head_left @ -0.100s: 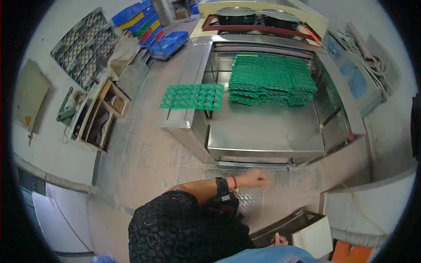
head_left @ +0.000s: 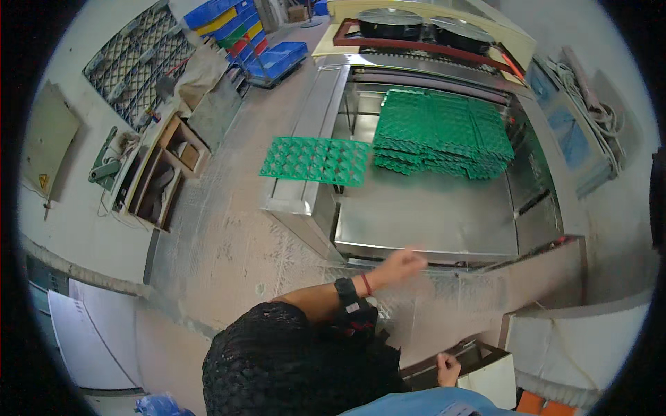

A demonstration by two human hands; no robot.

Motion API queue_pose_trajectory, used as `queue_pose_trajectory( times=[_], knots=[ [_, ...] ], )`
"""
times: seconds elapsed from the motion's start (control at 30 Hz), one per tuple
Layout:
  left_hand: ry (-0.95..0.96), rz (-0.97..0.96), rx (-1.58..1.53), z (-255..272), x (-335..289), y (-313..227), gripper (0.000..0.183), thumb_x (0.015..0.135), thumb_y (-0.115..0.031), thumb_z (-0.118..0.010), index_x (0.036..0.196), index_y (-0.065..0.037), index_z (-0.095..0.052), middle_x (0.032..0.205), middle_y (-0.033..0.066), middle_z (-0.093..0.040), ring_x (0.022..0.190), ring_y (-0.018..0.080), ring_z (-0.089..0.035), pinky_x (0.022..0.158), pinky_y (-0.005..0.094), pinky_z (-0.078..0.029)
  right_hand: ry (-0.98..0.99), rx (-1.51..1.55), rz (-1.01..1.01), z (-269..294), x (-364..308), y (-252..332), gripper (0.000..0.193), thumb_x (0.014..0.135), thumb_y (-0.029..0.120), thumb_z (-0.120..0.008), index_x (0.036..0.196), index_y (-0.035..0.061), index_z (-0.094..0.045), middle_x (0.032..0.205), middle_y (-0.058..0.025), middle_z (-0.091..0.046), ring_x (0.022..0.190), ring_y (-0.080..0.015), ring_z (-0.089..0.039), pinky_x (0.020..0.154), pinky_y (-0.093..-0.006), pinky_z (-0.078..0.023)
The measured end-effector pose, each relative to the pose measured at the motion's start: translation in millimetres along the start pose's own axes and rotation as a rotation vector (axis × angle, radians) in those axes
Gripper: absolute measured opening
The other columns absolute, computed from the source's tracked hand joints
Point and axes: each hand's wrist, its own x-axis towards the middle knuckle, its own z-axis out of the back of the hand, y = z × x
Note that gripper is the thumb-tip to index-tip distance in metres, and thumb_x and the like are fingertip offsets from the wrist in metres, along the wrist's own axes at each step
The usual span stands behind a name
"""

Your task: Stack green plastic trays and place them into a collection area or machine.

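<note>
I see my left grip (head_left: 406, 265) and right grip (head_left: 448, 367) curled into fists. From the left, stacked green trays (head_left: 444, 128) lie toward one o'clock.

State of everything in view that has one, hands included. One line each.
Left hand: fingers curled, blurred
Right hand: fingers curled, by the low box
Single green tray: lying across the steel ledge, overhanging it
Green tray stack: piled, edges uneven
Steel basin: open-topped
Low box: open-topped
Wall cabinet: door shut
Coloured crates: stacked
</note>
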Motion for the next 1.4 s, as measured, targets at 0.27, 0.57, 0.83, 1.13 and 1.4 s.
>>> queue_pose_trajectory(
  times=[0.27, 0.57, 0.83, 1.13, 1.4],
  knots=[
    [-0.914, -0.289, -0.84, 94.2, 43.5, -33.0, 0.027, 0.094, -0.024, -0.048, 0.116, -0.009, -0.048, 0.111, 0.0057, -0.056, 0.094, 0.0211, -0.059, 0.067, 0.0346, -0.053, 0.266, -0.268, 0.117, -46.0, 123.2, 108.1, 0.022, 0.08, 0.017, -0.065, 0.09, -0.0031, -0.065, 0.076, -0.0114, -0.065, 0.068, -0.0146, -0.06, 0.065, -0.0274, -0.048],
    [-0.775, -0.295, -0.62, 74.9, 47.8, -45.8, 0.028, 0.091, -0.005, -0.05, 0.118, -0.001, -0.047, 0.105, 0.0098, -0.059, 0.084, 0.0157, -0.061, 0.06, 0.0289, -0.055, 0.395, -0.479, 0.218, -45.8, 189.0, 204.8, 0.027, 0.081, 0.023, -0.067, 0.094, -0.0009, -0.066, 0.08, -0.0111, -0.067, 0.073, -0.0155, -0.062, 0.067, -0.0275, -0.048],
    [-0.016, 0.096, -0.373, 60.6, 88.6, -73.1, 0.029, 0.089, -0.006, -0.055, 0.117, 0.0, -0.053, 0.092, 0.0038, -0.063, 0.074, 0.0087, -0.059, 0.058, 0.0235, -0.051, 0.535, 0.22, 0.27, -24.2, 286.2, 291.5, 0.04, 0.084, 0.019, -0.064, 0.116, -0.0028, -0.053, 0.102, -0.0122, -0.063, 0.089, -0.0196, -0.061, 0.078, -0.0328, -0.05],
    [0.106, 0.23, -0.376, 23.8, 179.6, -59.5, 0.039, 0.087, -0.001, -0.055, 0.126, -0.001, -0.048, 0.112, 0.0024, -0.059, 0.101, 0.0097, -0.054, 0.089, 0.0267, -0.043, 0.651, 0.446, 0.034, -12.9, 358.9, 286.7, 0.043, 0.079, -0.005, -0.061, 0.12, -0.0022, -0.047, 0.1, -0.0111, -0.063, 0.09, -0.0168, -0.061, 0.074, -0.0294, -0.051],
    [0.128, 0.2, -0.251, 40.2, 255.4, -82.9, 0.038, 0.089, -0.011, -0.056, 0.126, -0.005, -0.046, 0.096, 0.0063, -0.064, 0.08, 0.0104, -0.061, 0.055, 0.022, -0.05, 0.325, 0.396, 0.292, -10.5, 461.8, 337.6, 0.04, 0.078, 0.002, -0.067, 0.115, -0.003, -0.054, 0.095, -0.0073, -0.064, 0.082, -0.0129, -0.06, 0.073, -0.025, -0.048]
  ],
)
